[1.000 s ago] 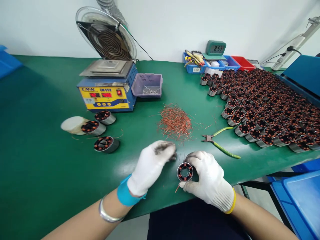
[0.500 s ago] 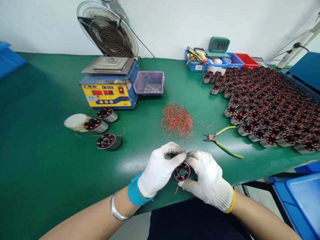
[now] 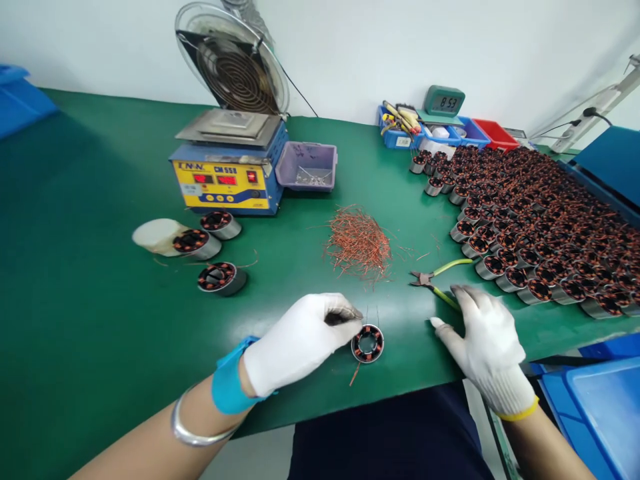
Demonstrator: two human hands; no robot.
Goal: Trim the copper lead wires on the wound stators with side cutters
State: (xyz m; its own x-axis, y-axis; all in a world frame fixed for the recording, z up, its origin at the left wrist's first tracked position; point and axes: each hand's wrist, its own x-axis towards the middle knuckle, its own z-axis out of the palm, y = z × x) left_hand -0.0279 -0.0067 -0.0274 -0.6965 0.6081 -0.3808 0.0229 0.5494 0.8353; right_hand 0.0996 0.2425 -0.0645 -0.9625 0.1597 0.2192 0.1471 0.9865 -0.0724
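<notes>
A ring-shaped metal part with copper windings (image 3: 367, 344) rests on the green table near its front edge, thin wires rising at its back and a reddish lead at its lower left. My gloved left hand (image 3: 310, 337) is at its left side, thumb and forefinger pinched at the rim; what lies between the fingertips is too small to tell. My gloved right hand (image 3: 483, 337) reaches over the lower handle of the green-handled cutters (image 3: 443, 280), thumb apart from the fingers. The cutters lie with their handles spread. Behind is a pile of copper wire clippings (image 3: 359, 243).
Rows of wound parts (image 3: 540, 227) cover the right side. At the back left stand a blue and yellow heater unit (image 3: 225, 183) and a purple tray (image 3: 307, 167). Several wound parts (image 3: 223, 278) and a white round piece (image 3: 157, 237) sit at left.
My right hand has left the ring-shaped part and moved right to the cutters, its fingers spreading. My left hand stays beside the part. The camera view has shifted slightly.
</notes>
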